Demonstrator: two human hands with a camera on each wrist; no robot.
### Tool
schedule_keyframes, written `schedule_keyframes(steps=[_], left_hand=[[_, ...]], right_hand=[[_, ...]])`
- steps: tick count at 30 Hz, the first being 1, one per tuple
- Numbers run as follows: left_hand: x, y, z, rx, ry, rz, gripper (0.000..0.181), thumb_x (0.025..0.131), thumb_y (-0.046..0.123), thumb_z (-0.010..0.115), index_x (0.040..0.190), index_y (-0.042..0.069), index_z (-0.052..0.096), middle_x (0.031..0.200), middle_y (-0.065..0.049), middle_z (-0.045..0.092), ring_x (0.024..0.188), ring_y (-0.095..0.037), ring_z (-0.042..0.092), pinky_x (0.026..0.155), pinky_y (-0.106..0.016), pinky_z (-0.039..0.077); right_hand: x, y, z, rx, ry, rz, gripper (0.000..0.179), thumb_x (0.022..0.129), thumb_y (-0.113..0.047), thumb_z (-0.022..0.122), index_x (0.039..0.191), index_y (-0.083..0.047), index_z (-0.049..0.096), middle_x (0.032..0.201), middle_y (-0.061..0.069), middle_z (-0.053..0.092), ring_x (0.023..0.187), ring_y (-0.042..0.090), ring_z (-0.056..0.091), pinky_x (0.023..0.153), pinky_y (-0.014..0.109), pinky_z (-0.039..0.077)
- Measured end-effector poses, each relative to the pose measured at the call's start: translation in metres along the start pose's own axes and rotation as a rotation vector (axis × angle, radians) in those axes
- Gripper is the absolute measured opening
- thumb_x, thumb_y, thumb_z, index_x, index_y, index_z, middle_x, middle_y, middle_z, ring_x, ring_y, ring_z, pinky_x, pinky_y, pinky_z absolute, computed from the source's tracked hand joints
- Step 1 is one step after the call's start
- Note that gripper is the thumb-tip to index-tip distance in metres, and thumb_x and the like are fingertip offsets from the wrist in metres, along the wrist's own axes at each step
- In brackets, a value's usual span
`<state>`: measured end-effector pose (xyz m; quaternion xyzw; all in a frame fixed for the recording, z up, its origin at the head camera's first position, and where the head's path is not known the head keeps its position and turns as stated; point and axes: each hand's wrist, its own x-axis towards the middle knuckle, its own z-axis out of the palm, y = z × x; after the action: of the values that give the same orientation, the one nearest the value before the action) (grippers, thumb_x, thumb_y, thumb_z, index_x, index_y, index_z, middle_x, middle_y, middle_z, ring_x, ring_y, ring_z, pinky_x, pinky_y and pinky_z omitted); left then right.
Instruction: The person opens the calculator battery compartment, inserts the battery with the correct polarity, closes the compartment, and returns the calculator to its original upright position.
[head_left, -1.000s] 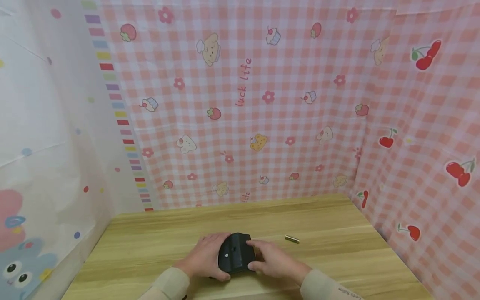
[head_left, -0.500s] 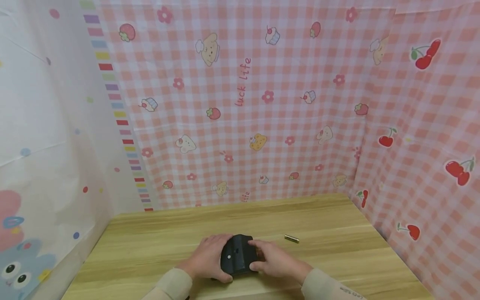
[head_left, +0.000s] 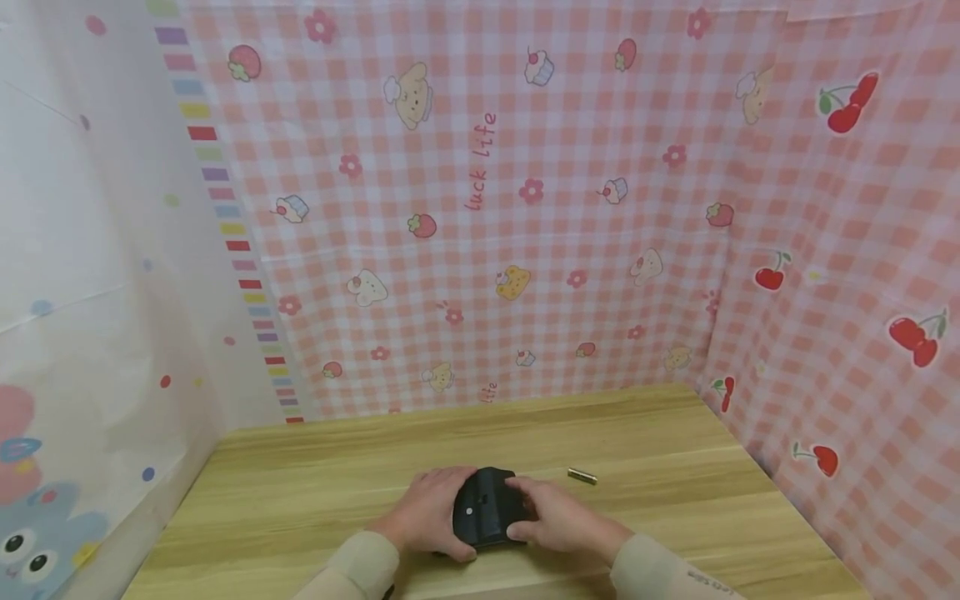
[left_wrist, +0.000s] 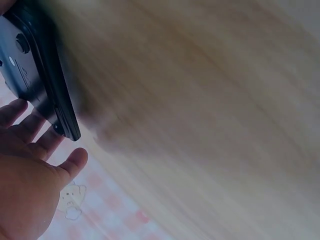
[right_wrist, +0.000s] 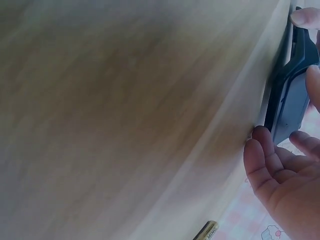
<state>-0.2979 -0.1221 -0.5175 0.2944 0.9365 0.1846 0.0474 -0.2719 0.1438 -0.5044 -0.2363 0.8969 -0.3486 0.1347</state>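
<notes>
A black plastic device (head_left: 491, 521) with a small silver dot and a raised ridge lies low over the tabletop between both hands. My left hand (head_left: 431, 512) grips its left side, fingers at the far edge and thumb at the near corner. At its right side my right hand (head_left: 555, 517) holds it between index finger and thumb, the other fingers curled underneath. The left wrist view shows the device (left_wrist: 37, 70) from its side, with a round knob (left_wrist: 22, 43). In the right wrist view the device (right_wrist: 292, 97) is partly cut off by the frame.
A gold-and-black battery (head_left: 582, 476) lies on the wooden table (head_left: 337, 467), to the right of and beyond the right hand. Pink checked cloth (head_left: 480, 317) hangs behind and to the right; white patterned cloth (head_left: 187, 333) hangs on the left.
Both hands and the black device have shifted a little to the right together. The grip looks the same, and the battery stays put on the table.
</notes>
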Motion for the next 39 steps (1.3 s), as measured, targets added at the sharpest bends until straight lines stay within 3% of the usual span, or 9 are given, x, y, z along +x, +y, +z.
schedule_keyframes(steps=[13, 23, 35, 39], left_hand=[[0.0092, 0.007, 0.0036, -0.011, -0.035, -0.011, 0.115, 0.065, 0.059, 0.093, 0.16, 0.013, 0.047, 0.158, -0.005, 0.058, 0.144, -0.03, 0.055, 0.119, -0.059, 0.042], [0.009, 0.0099, 0.0005, -0.005, -0.053, -0.017, 0.115, 0.065, 0.059, 0.095, 0.16, 0.014, 0.047, 0.157, -0.005, 0.059, 0.143, -0.03, 0.056, 0.117, -0.059, 0.043], [0.007, 0.0055, 0.0039, -0.034, -0.07, -0.023, 0.121, 0.069, 0.066, 0.091, 0.164, 0.012, 0.04, 0.164, -0.009, 0.051, 0.15, -0.034, 0.048, 0.124, -0.063, 0.038], [0.0023, 0.0031, 0.0009, -0.051, -0.049, -0.019, 0.121, 0.073, 0.071, 0.088, 0.165, 0.01, 0.038, 0.167, -0.012, 0.047, 0.153, -0.038, 0.045, 0.125, -0.066, 0.035]], right_hand=[[-0.0056, 0.0075, -0.0042, -0.07, 0.01, -0.001, 0.08, 0.094, -0.037, 0.084, 0.155, 0.002, 0.049, 0.148, 0.022, 0.064, 0.13, 0.03, 0.069, 0.11, 0.052, 0.055], [-0.0072, 0.0077, -0.0038, -0.191, 0.027, -0.056, 0.071, 0.094, -0.038, 0.082, 0.145, 0.006, 0.059, 0.141, 0.023, 0.069, 0.133, 0.036, 0.066, 0.112, 0.055, 0.054], [-0.0077, 0.008, -0.0054, -0.162, 0.019, -0.027, 0.076, 0.095, -0.041, 0.082, 0.15, 0.004, 0.056, 0.146, 0.023, 0.066, 0.137, 0.037, 0.064, 0.115, 0.057, 0.051], [-0.0101, 0.0085, -0.0085, -0.117, 0.016, -0.002, 0.077, 0.096, -0.04, 0.081, 0.153, 0.003, 0.053, 0.15, 0.023, 0.062, 0.141, 0.037, 0.06, 0.116, 0.059, 0.048]])
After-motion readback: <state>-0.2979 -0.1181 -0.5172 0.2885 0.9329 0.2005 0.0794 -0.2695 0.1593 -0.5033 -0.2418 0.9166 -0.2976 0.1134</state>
